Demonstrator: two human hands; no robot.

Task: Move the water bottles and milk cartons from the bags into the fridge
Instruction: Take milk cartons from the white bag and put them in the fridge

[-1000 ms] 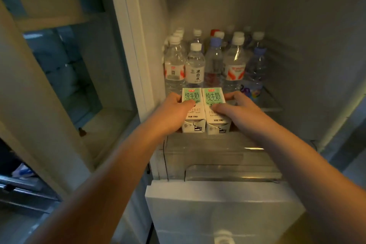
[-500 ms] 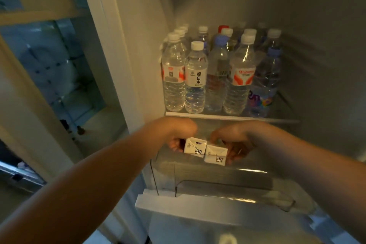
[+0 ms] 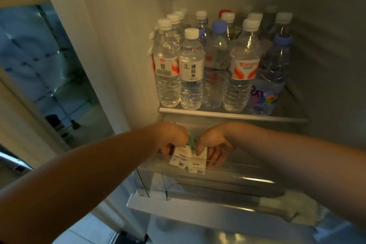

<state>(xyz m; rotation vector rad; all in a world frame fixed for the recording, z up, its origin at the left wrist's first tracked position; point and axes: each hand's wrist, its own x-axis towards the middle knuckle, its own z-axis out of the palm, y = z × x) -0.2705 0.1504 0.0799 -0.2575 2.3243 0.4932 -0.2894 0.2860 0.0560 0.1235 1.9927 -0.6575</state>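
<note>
Gripping two milk cartons [image 3: 188, 159] from either side with left hand [image 3: 172, 138] and right hand [image 3: 216, 144], just below the shelf [image 3: 233, 116] of water bottles [image 3: 191, 69].

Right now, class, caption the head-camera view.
Left hand and right hand hold green-and-white milk cartons in the clear fridge drawer, below a shelf of plastic water bottles.

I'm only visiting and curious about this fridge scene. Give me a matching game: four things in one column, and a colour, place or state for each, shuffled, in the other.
Things:
1 milk cartons
2 bottle with black characters
3 rightmost front bottle
4 shelf

States:
A bluish-purple cap
B white cap
C gripped by left hand and right hand
D carries the water bottles

Pairs: 1-C, 2-B, 3-A, 4-D.
</note>
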